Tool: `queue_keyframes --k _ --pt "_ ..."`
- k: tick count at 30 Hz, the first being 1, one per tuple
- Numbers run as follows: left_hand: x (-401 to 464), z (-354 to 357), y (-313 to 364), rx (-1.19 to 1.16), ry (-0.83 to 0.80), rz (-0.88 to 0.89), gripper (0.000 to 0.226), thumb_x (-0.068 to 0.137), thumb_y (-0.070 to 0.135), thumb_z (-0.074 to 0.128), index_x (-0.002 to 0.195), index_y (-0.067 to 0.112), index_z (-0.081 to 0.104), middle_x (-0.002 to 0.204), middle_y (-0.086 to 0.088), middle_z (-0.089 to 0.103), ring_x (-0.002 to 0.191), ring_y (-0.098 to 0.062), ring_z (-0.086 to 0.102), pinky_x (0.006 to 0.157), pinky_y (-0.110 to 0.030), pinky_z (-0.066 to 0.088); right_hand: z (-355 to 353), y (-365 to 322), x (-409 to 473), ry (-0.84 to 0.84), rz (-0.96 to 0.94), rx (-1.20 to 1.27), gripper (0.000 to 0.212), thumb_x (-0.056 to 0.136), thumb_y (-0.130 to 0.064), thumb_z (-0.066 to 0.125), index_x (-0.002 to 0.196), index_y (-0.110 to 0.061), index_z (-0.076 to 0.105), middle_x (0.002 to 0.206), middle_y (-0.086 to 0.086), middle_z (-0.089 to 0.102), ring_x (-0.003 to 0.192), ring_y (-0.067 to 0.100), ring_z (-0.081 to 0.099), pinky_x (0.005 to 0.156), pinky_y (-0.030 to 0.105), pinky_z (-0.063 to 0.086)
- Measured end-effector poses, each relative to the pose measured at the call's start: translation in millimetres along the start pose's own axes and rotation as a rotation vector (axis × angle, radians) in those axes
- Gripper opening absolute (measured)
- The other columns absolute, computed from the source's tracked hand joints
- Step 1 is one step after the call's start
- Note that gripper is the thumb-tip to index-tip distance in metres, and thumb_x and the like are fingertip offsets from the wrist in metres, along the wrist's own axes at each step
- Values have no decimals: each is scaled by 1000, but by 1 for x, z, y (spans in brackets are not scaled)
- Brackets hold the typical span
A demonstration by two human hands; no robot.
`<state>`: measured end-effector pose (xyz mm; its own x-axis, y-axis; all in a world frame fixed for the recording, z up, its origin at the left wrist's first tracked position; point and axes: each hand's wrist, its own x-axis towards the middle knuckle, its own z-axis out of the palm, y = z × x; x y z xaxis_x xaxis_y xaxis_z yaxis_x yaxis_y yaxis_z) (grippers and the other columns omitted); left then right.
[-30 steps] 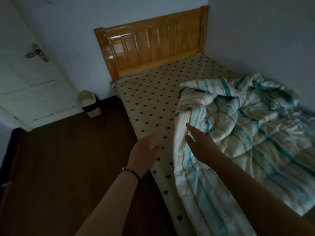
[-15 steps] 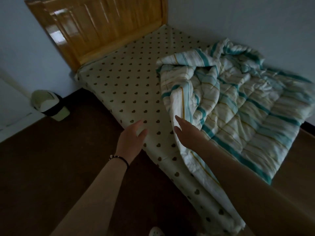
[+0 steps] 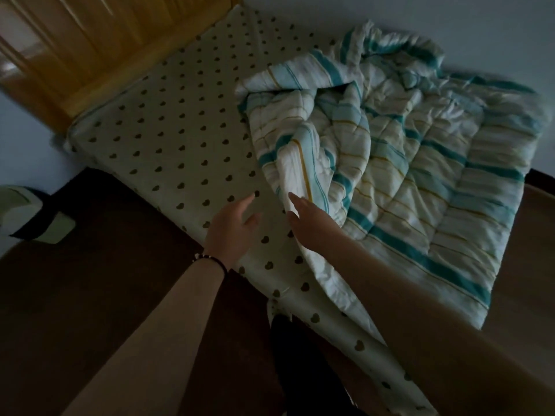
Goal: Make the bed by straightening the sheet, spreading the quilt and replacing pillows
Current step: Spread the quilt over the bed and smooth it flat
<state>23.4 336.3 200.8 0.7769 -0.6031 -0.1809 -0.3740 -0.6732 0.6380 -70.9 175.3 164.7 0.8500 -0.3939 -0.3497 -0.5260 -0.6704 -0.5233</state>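
Hands both open, fingers straight: left hand (image 3: 232, 228) hovered over sheet (image 3: 168, 139) at frame centre, holding nothing; right hand (image 3: 312, 223) was at edge of quilt (image 3: 405, 163), contact w/ it unclear. Quilt lay bunched centre-right on the sheet. Headboard (image 3: 90, 46) upper left, blurred & cut off.

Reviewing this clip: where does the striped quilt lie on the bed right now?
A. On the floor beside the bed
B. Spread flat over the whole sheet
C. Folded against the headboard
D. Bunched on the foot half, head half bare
D: the quilt lies crumpled over the foot half, leaving the heart-print sheet bare up to the headboard.
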Motion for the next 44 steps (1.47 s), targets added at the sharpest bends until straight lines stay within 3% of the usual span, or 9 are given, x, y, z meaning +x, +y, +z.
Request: queue_keyframes --k 6,17,20,25,30,35,40,42,44 --pt "128 41 -20 -10 -86 -32 51 98 33 54 145 19 41 147 1 45 135 -12 40 104 -20 25 10 22 124 -2 145 60 56 105 -36 34 157 -31 13 163 2 22 146 28 29 113 45 32" --pt "299 109 -79 -16 -208 -87 42 100 33 48 141 23 47 141 6 51 122 -4 47 92 -13 29 41 59 326 64 240 -229 96 93 -27 62 157 -26 -10 164 9 -19 150 31 -18 121 55 6" --pt "327 125 -86 11 -234 -56 43 100 30 47 143 24 44 138 7 51 122 -8 48 91 -19 33 40 81 342 87 233 -236 99 87 -15 66 157 -25 -3 165 9 -8 152 32 -4 120 52 19" --pt "359 155 -90 12 -283 53 39 97 32 53 135 24 51 122 9 59 109 -9 56 87 -30 48 29 113 338 229 361 90 47 95 -16 53 140 -27 49 135 6 57 122 28 55 97 37 45" --pt "378 202 -88 77 -354 159 88 77 54 68 148 32 21 149 3 38 134 -18 41 105 -40 44 0 112 314 461 423 492 30 85 -29 55 110 -25 70 102 -1 70 96 19 63 81 31 51" --pt "387 229 -80 -119 -379 85 124 58 78 71 150 36 -2 158 2 19 141 -22 30 109 -46 38 -28 104 283 634 489 742 20 90 -14 60 91 -33 67 88 -10 69 86 6 64 72 25 53" --pt "413 244 -65 -80 -299 65 99 75 54 65 152 23 11 156 -10 24 139 -32 31 112 -53 31 -29 70 262 742 467 891 27 90 -8 62 85 -34 69 81 -16 69 71 -13 60 58 6 45" --pt "418 236 -61 118 -336 78 98 81 58 61 154 20 7 160 -10 12 144 -33 19 116 -49 21 -22 52 259 780 456 922 31 88 -5 62 83 -33 72 82 -12 72 81 -2 66 71 16 53" --pt "422 219 -63 190 -291 144 73 86 53 57 146 17 34 151 -12 35 137 -32 34 112 -51 28 -16 36 258 828 451 1004 39 88 -1 62 76 -35 75 82 -10 74 89 12 69 82 29 56"
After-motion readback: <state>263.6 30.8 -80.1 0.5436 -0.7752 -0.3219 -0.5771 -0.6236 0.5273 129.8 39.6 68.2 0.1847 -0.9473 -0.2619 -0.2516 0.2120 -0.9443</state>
